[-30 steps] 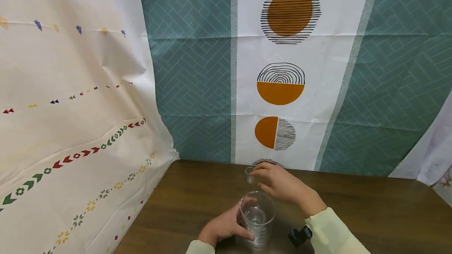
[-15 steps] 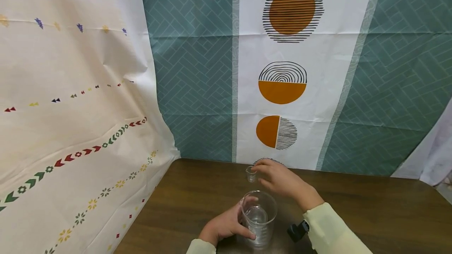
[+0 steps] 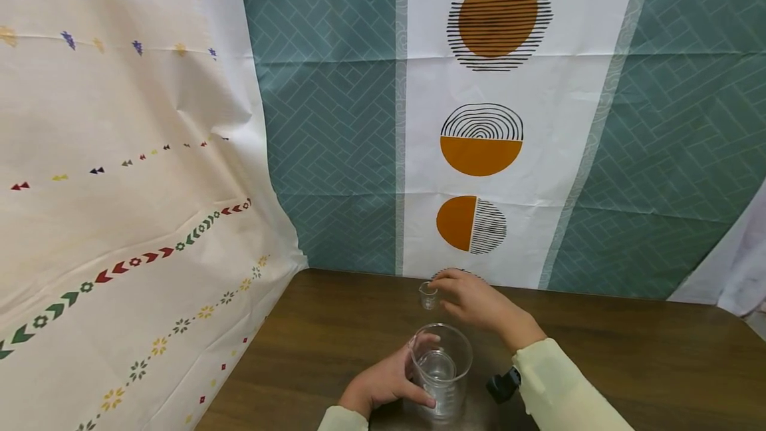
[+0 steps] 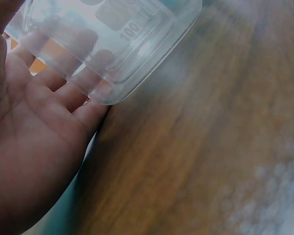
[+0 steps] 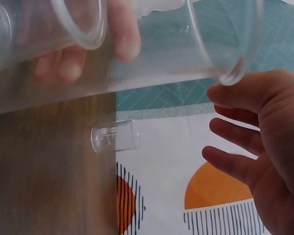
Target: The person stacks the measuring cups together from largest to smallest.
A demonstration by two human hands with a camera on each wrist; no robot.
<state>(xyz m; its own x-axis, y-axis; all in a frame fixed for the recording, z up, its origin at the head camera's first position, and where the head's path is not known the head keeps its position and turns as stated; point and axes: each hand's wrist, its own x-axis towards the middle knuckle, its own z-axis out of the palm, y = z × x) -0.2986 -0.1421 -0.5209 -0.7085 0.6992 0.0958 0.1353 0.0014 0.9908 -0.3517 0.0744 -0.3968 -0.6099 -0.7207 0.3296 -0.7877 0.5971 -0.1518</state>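
My left hand (image 3: pixel 385 378) grips a large clear beaker (image 3: pixel 457 384) from its left side, thumb in front and fingers behind. Inside it sits a smaller clear beaker (image 3: pixel 435 366). Seen from the left wrist, the fingers of the left hand (image 4: pixel 44 127) curve round the wall of the large beaker (image 4: pixel 152 44). A tiny clear beaker (image 3: pixel 427 296) stands upright on the table behind the large one. Beside it hovers my right hand (image 3: pixel 479 308). The right wrist view has the right hand's fingers (image 5: pixel 235 166) loosely extended, with a gap to the tiny beaker (image 5: pixel 115 136).
All beakers are on a dark brown wooden table (image 3: pixel 628 351). A patterned green and white cloth (image 3: pixel 335 151) hangs at the table's back edge. Cream cloth (image 3: pixel 149 231) drapes along the left side. A black wrist device (image 3: pixel 504 384) is at the right sleeve.
The right hand has risen slightly above the tiny beaker, which stays in place. The left hand keeps its hold on the large beaker. The head view has shifted a little.
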